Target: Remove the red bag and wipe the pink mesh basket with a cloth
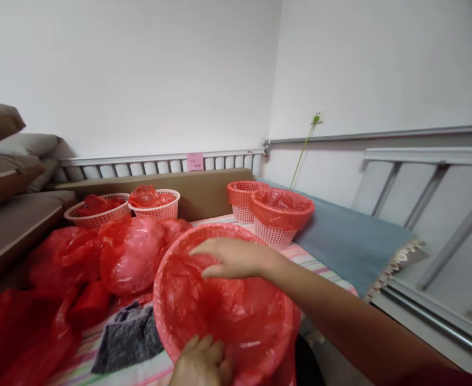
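Note:
A large round basket lined with a red plastic bag [236, 305] stands in the near middle, its mouth tilted toward me. My left hand [204, 362] is at its near rim, fingers curled over the edge and the bag. Above the far part of the opening is my right hand [230, 257], its fingers apart and holding nothing, with the forearm crossing the right rim. The red liner spreads over the basket's rim and inner wall. Left of the basket, a dark grey cloth [127, 338] lies on the striped sheet [139, 372].
Two lined baskets [282, 214] [242, 201] stand at the back right, and two pink baskets [97, 212] [155, 206] at the back left. Red bags [131, 254] heap at left beside stacked cushions [14, 220]. Metal rails [429, 187] and a blue mat [340, 236] are at right.

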Demonstrator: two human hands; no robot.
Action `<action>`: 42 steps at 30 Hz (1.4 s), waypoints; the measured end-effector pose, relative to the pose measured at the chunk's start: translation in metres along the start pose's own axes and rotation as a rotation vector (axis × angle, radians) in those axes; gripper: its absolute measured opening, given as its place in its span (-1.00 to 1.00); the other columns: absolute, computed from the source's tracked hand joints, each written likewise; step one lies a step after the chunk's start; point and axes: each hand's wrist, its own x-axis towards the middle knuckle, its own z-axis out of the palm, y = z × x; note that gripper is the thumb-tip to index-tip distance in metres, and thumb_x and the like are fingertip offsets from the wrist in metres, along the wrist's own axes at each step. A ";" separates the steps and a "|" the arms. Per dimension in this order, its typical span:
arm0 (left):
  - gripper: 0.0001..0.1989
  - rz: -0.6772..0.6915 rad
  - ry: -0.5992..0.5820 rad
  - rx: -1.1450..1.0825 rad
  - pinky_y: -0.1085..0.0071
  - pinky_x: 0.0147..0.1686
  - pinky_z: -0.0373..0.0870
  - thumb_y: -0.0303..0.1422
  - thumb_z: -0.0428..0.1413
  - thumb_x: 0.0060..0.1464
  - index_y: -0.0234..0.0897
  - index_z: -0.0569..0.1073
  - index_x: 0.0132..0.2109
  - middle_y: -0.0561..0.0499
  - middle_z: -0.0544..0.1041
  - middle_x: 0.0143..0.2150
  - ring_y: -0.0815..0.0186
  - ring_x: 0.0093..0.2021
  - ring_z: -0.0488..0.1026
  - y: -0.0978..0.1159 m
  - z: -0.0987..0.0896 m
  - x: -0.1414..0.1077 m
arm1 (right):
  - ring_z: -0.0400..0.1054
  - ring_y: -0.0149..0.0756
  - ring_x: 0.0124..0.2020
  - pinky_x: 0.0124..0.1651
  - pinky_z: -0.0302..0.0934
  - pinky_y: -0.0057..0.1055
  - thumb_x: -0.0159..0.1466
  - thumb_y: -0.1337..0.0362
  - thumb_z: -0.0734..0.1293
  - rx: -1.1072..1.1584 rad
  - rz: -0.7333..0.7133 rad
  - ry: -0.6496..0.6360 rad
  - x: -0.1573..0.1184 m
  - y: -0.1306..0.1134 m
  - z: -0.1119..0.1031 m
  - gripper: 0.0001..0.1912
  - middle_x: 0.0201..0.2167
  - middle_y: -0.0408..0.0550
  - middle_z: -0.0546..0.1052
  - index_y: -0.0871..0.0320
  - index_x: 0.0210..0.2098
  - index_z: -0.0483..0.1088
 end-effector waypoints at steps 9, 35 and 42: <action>-0.75 -0.077 -0.117 0.004 0.36 -0.40 0.21 -0.58 -0.07 0.12 -0.23 0.45 -0.37 0.08 0.50 -0.48 0.30 -0.47 0.38 0.005 -0.038 0.022 | 0.28 -0.01 0.08 0.06 0.22 -0.08 0.13 0.03 0.32 0.497 0.766 0.904 -0.133 0.037 0.061 -0.32 0.13 0.11 0.32 0.06 0.21 0.17; -0.58 -0.394 -0.293 -0.013 0.08 0.08 0.25 -0.54 0.10 0.03 -0.22 0.42 0.07 -0.05 0.53 0.04 0.14 0.01 0.44 0.023 -0.033 0.077 | 0.46 -0.16 -0.33 -0.22 0.30 -0.26 -0.06 0.13 0.45 1.460 0.743 1.093 -0.120 0.017 0.179 -0.03 -0.35 -0.11 0.54 0.08 0.26 0.00; -0.89 -0.435 -0.433 0.104 0.19 -0.20 0.38 -0.43 0.13 0.06 -0.25 0.52 -0.24 -0.06 0.60 -0.31 0.10 -0.24 0.52 0.018 -0.040 0.074 | 0.42 -0.18 -0.33 -0.26 0.29 -0.29 0.07 0.09 0.35 1.015 0.824 1.101 -0.133 0.039 0.165 -0.28 -0.38 -0.08 0.50 0.16 0.18 0.15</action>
